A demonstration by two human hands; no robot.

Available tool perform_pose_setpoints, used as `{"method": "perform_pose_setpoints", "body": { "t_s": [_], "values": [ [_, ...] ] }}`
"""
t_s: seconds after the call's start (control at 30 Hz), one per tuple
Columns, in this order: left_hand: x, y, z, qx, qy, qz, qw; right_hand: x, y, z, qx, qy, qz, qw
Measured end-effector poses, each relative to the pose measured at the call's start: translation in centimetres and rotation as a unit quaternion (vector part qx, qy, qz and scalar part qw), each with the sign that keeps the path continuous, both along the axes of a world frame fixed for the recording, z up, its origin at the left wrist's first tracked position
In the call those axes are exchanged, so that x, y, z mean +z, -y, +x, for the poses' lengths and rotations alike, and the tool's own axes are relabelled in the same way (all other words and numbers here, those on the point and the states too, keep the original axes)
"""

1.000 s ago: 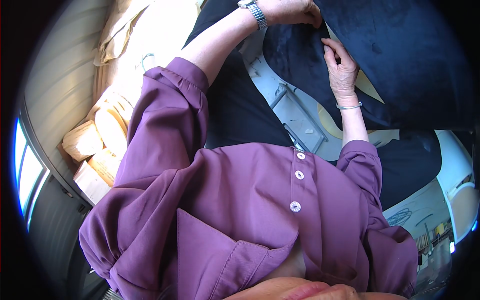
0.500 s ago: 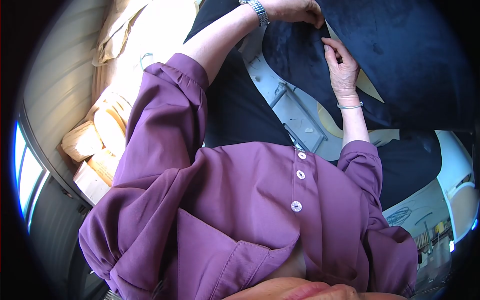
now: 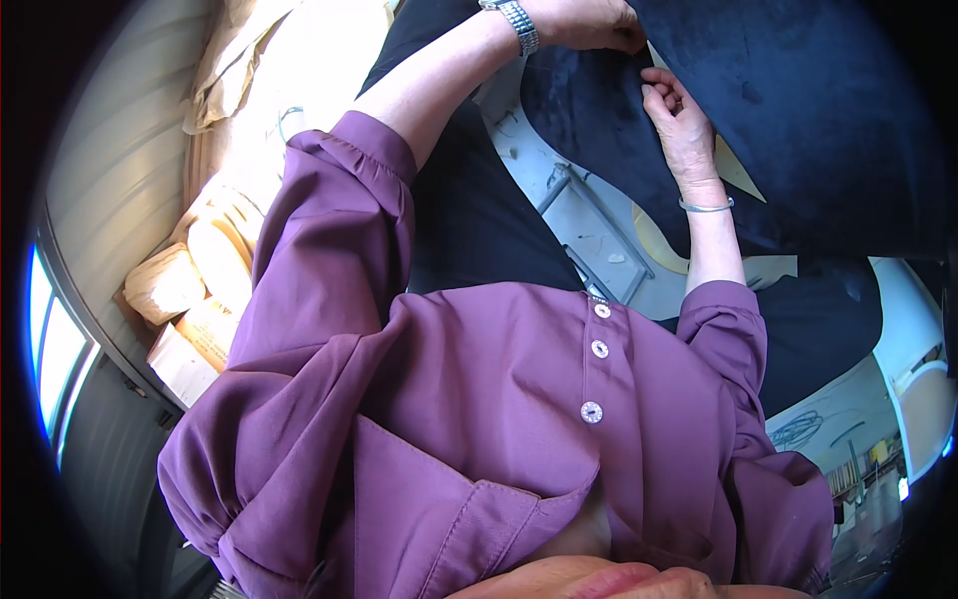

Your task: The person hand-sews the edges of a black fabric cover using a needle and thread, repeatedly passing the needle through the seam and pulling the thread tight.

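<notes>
Dark blue cloth [image 3: 798,120] spreads over my lap and the area in front of me, with a long slit-like gap between two parts. Through that gap a pale yellow layer [image 3: 736,172] shows. My left hand [image 3: 589,22], with a metal-band watch at the wrist, is bent down at the top, its fingertips closed on the cloth edge at the gap's upper end. My right hand [image 3: 685,130], wearing a bangle, lies over the cloth just below. Its fingers are curled against the thumb; whatever they pinch is too small to make out.
A grey metal frame [image 3: 599,225] stands on the pale floor below the cloth. Wrapped bundles and a cardboard box [image 3: 205,329] are stacked at the left by a ribbed metal wall [image 3: 110,150]. Shelving with small items [image 3: 863,469] is at the lower right.
My right hand has shifted slightly up and to the right, and its fingers are curled more. My left hand stays almost in place at the cloth edge.
</notes>
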State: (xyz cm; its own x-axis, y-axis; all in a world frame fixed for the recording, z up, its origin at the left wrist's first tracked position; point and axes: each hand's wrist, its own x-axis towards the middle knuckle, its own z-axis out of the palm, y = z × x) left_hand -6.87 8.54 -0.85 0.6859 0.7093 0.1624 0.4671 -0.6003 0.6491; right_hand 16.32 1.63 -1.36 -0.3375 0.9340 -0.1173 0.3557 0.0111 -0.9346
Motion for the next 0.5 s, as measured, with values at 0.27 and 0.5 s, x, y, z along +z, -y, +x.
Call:
{"method": "perform_pose_setpoints", "body": {
  "t_s": [0.27,0.5],
  "values": [
    [1.6,2.8,2.8,0.041,-0.271,0.052,0.96,-0.3,-0.5,0.3,0.033,0.051,0.005,0.998],
    [3.4,5.2,5.5,0.117,-0.267,0.085,0.953,-0.4,-0.4,0.4,0.023,0.078,0.054,0.995]
  ]
}}
